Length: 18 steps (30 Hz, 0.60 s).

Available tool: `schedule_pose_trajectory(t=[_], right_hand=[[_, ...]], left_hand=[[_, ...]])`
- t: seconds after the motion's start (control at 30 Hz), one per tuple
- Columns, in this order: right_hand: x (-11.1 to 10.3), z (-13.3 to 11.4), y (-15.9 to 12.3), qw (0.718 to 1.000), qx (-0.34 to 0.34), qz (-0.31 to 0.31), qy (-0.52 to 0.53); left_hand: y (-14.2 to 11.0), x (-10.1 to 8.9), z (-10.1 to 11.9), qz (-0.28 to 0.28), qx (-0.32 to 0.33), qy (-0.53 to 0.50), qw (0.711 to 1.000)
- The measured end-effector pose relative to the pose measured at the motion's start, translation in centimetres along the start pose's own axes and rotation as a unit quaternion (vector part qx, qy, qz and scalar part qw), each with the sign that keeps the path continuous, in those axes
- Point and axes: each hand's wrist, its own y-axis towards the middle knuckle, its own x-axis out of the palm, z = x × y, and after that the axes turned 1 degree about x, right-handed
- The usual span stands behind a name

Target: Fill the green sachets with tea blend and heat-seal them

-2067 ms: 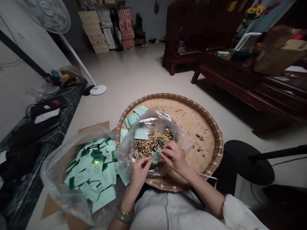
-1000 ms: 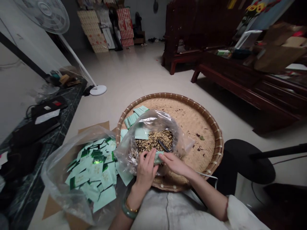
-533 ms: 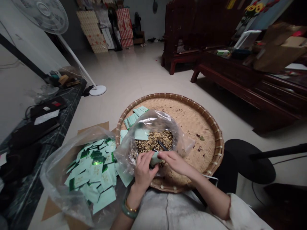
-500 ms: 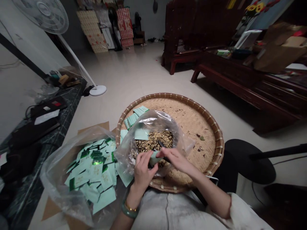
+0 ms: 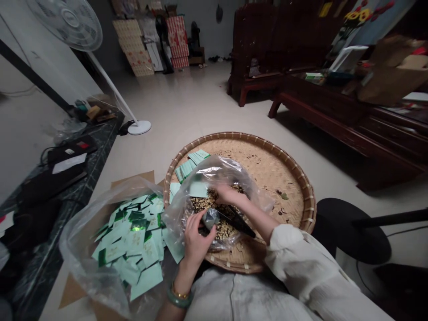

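My left hand (image 5: 197,236) is curled around a small pale green sachet (image 5: 211,218), its upright mouth between thumb and fingers. My right hand (image 5: 227,195), smeared by motion, is inside the clear plastic bag (image 5: 216,166) over the dried tea leaves (image 5: 227,232). A black scoop (image 5: 239,220) slants below the right wrist, its broad end toward me; its grip end is hidden under the hand. Among the leaves at the bag's far left is a flat green sachet (image 5: 199,189). The bag sits in a round woven bamboo tray (image 5: 277,169).
Left of the tray, a big clear bag (image 5: 80,236) holds many green sachets (image 5: 137,240). Stacked sachets (image 5: 190,165) lie on the tray's left side. A white fan (image 5: 138,127), a dark wooden table (image 5: 334,120) and a black round stand base (image 5: 351,229) stand around.
My right hand has left the sachet and moved forward into the bag over the leaves. The scoop's broad end now shows. My left hand keeps the sachet, slightly lower.
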Motion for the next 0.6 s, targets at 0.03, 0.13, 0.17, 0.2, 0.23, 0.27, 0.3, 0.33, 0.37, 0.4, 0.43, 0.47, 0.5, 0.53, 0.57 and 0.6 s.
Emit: schedule_pose_trajectory(t=[0.03, 0.13, 0.17, 0.2, 0.23, 0.27, 0.3, 0.33, 0.37, 0.4, 0.43, 0.47, 0.5, 0.53, 0.57, 0.6], right_hand=[[0.2, 0.0, 0.3, 1.000, -0.003, -0.013, -0.006], [0.8, 0.1, 0.6, 0.999, 0.000, -0.036, -0.020], [1.0, 0.1, 0.6, 0.999, 0.005, -0.039, -0.022], [1.1, 0.1, 0.6, 0.999, 0.010, -0.040, -0.022], [1.3, 0.1, 0.5, 0.999, 0.015, -0.039, -0.021], [1.5, 0.1, 0.4, 0.999, 0.021, -0.036, -0.018], [1.6, 0.0, 0.3, 0.999, 0.026, -0.031, -0.014], [1.8, 0.0, 0.2, 0.999, 0.030, -0.026, -0.007], [1.9, -0.1, 0.1, 0.999, 0.034, -0.019, 0.002], [1.9, -0.1, 0.0, 0.999, 0.036, -0.011, 0.012], [2.0, -0.1, -0.1, 0.999, 0.038, -0.002, 0.024], [1.9, -0.1, -0.2, 0.998, 0.039, 0.007, 0.038], [1.9, -0.1, -0.3, 0.998, 0.040, 0.018, 0.053], [1.8, -0.1, -0.4, 0.996, 0.041, 0.029, 0.070], [1.6, -0.1, -0.5, 0.994, 0.041, 0.040, 0.089], [1.4, 0.0, -0.7, 0.992, 0.041, 0.052, 0.109]], left_hand=[[0.0, 0.0, -0.1, 0.001, -0.002, -0.004, 1.000], [-0.1, 0.0, -0.3, 0.000, -0.006, -0.012, 1.000], [-0.1, 0.0, -0.3, -0.002, -0.009, -0.014, 1.000], [0.0, 0.0, -0.3, -0.002, -0.012, -0.017, 1.000], [0.0, 0.0, -0.3, -0.002, -0.015, -0.019, 1.000], [0.0, 0.0, -0.3, -0.002, -0.017, -0.021, 1.000], [0.0, 0.0, -0.2, -0.002, -0.018, -0.021, 1.000], [0.0, 0.0, -0.2, -0.003, -0.019, -0.022, 1.000], [0.0, 0.0, -0.2, -0.003, -0.020, -0.022, 1.000], [0.0, 0.0, -0.2, -0.003, -0.021, -0.021, 1.000], [0.0, -0.1, -0.2, -0.003, -0.024, -0.022, 0.999], [-0.1, -0.1, -0.2, -0.002, -0.027, -0.022, 0.999], [-0.1, -0.1, -0.2, -0.002, -0.031, -0.024, 0.999], [-0.1, -0.1, -0.2, -0.002, -0.033, -0.025, 0.999], [-0.1, 0.0, -0.2, -0.001, -0.034, -0.025, 0.999], [-0.1, 0.0, -0.3, 0.001, -0.034, -0.024, 0.999]])
